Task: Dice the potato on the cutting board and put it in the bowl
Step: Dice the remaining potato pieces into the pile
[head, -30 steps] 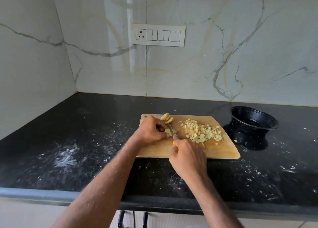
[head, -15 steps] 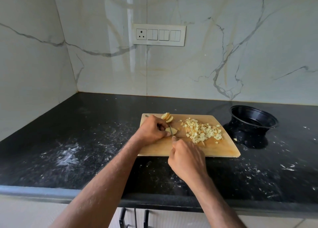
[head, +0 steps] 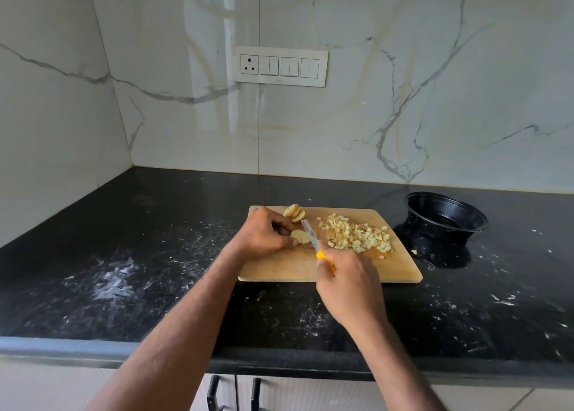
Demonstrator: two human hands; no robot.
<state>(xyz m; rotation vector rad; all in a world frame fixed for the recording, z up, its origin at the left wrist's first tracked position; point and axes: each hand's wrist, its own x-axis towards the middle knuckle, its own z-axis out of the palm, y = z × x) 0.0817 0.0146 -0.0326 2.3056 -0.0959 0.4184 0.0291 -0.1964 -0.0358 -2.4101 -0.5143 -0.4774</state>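
**Potato slice pinned for dicing, knife alongside**

Left hand (head: 267, 232) at the far left part of the wooden cutting board (head: 289, 269), fingers curled and pinching a pale, flat potato slice (head: 300, 236) down against the wood, probably to stop it sliding under the blade. Right hand (head: 348, 283) at the near edge of the board, fingers wrapped tight round the yellow handle of a knife (head: 310, 235); narrow steel blade angled away across the board, lying just beside the right edge of the slice, seemingly lined up for a cut. Contact between edge and potato too fine to tell.

Behind the held slice, at the far edge of the board, a small leaning stack of round slices (head: 295, 212), kept back and uncut. To the right on the board, a loose heap of diced potato (head: 357, 235), small, blocky, cream-coloured, pushed clear of the cutting spot and on the side nearest the bowl. Black round bowl (head: 447, 216), glossy plastic by the look, off the board's far right corner on the speckled black stone counter (head: 124, 255); no potato visible inside. One stray cube on the counter by the bowl's base.

Dicing well advanced, transfer not yet begun.
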